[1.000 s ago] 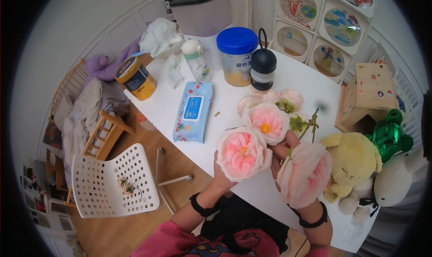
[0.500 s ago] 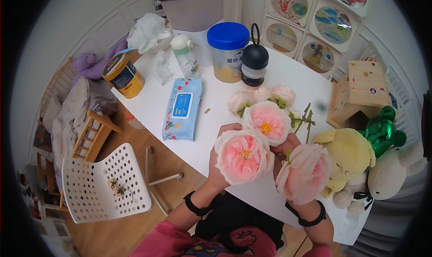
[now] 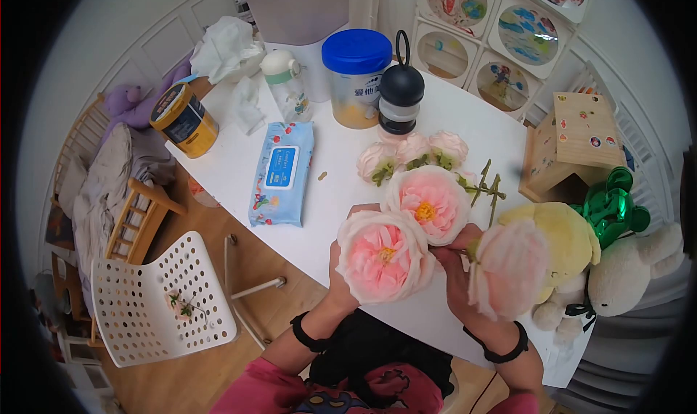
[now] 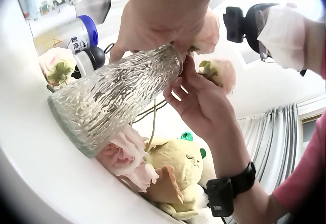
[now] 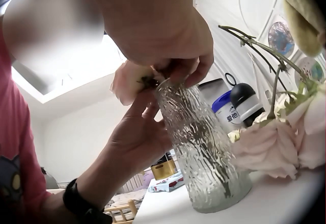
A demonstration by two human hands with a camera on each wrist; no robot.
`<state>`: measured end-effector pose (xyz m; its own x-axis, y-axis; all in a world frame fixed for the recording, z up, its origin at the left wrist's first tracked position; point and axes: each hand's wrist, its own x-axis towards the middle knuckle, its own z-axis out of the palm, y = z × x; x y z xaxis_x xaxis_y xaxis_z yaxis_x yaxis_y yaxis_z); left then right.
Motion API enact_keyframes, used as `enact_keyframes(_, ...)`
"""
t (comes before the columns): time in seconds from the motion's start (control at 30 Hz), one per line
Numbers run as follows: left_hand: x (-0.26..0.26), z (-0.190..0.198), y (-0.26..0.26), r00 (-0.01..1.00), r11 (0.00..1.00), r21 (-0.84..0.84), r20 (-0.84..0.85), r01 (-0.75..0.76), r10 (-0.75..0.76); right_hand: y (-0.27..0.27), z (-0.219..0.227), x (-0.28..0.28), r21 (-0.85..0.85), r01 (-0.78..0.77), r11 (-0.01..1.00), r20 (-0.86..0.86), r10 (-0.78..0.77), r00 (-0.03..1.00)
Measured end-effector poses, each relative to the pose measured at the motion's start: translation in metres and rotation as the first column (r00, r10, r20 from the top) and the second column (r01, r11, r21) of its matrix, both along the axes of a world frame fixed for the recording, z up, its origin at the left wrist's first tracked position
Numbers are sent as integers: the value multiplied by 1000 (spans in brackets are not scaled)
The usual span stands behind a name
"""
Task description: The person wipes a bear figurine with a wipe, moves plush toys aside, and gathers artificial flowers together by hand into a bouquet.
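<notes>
A textured clear glass vase [image 4: 117, 99] [image 5: 204, 147] stands on the white table, largely hidden by roses in the head view. My left hand [image 3: 345, 269] [image 4: 163, 20] [image 5: 140, 142] grips its neck, some fingers hidden. At the rim, my right hand [image 3: 454, 261] [image 4: 206, 104] [image 5: 153, 30] pinches a rose's stem; that pale pink rose [image 3: 508, 269] [image 4: 224, 76] hangs outward beside the hand. Two open pink roses, one in front [image 3: 385, 254] and one behind [image 3: 428, 203], are over the vase mouth. Dark stems show through the glass low in the vase.
Behind the hands lie more roses [image 3: 414, 153] with green stems [image 3: 488, 189]. Wet wipes [image 3: 283, 171], a blue-lidded tub [image 3: 356, 80] and a black-topped bottle [image 3: 401, 98] stand or lie farther back. Plush toys [image 3: 566, 247] are at the right.
The head view has shifted, so the table items sit farther left. The rose beside my right hand has swung rightward, in front of the yellow plush toy. My left hand keeps its hold.
</notes>
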<state>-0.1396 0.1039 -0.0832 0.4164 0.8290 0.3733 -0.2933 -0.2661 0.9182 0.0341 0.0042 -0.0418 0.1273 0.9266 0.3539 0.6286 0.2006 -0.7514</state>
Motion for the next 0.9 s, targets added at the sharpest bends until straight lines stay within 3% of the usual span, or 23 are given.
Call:
enact_keyframes(0.03,1,-2,-3,999,996,-84,23,-28,30,-2,0,0,-1,0,1000,1,0,1000)
enact_keyframes(0.1,2,-1,-4,997,984,-169,45,-55,64,-5,2,-1,97,91,991,406,-122,906)
enact_keyframes(0.13,3,2,-1,987,981,124,-35,-149,154,-4,5,-1,96,88,991,408,-120,905)
enact_keyframes(0.17,3,3,0,961,888,412,-86,-206,263,-3,8,0,104,59,993,424,-98,900)
enact_keyframes(0.2,2,1,0,961,888,411,-86,-208,265,-1,10,0,111,32,993,440,-78,895)
enact_keyframes(0.27,-1,-7,0,804,730,675,-373,-107,462,6,11,4,184,-5,983,354,-62,933)
enact_keyframes(0.33,-2,-18,1,833,773,624,-364,-115,417,6,13,2,260,-34,965,268,-38,963)
enact_keyframes(0.37,-2,-22,1,858,814,569,-352,-120,373,3,17,-1,333,-45,942,672,-203,712)
enact_keyframes(0.4,-1,-25,-1,859,813,569,-351,-122,374,2,19,-3,389,-93,916,892,-350,286)
enact_keyframes(0.43,-1,-27,-2,803,790,604,-420,-101,424,2,19,-3,389,-94,916,893,-349,285)
enact_keyframes(0.47,-1,-29,-4,738,768,636,-482,-75,472,2,19,-2,364,-97,926,855,-290,430)
enact_keyframes(0.53,-2,-28,-4,772,759,646,-438,-87,461,4,16,-2,315,-114,942,713,-156,684)
enact_keyframes(0.6,-3,-25,-5,803,749,655,-392,-99,449,6,13,-1,273,-144,951,495,-10,869)
enact_keyframes(0.63,-1,-22,-6,932,926,342,-258,-159,255,8,11,0,256,-164,953,365,62,929)
enact_keyframes(0.67,0,-20,-7,993,994,-14,-40,-111,110,9,9,1,241,-187,952,226,132,965)
enact_keyframes(0.73,0,-18,-6,992,993,20,-49,-116,117,12,4,2,222,-238,946,-68,259,964)
enact_keyframes(0.8,-1,-18,-6,990,991,55,-59,-122,126,15,-2,3,218,-292,931,-357,355,864)
enact_keyframes(0.9,-1,-22,-4,978,973,183,-126,-140,164,17,-12,4,283,-168,944,-224,235,946)
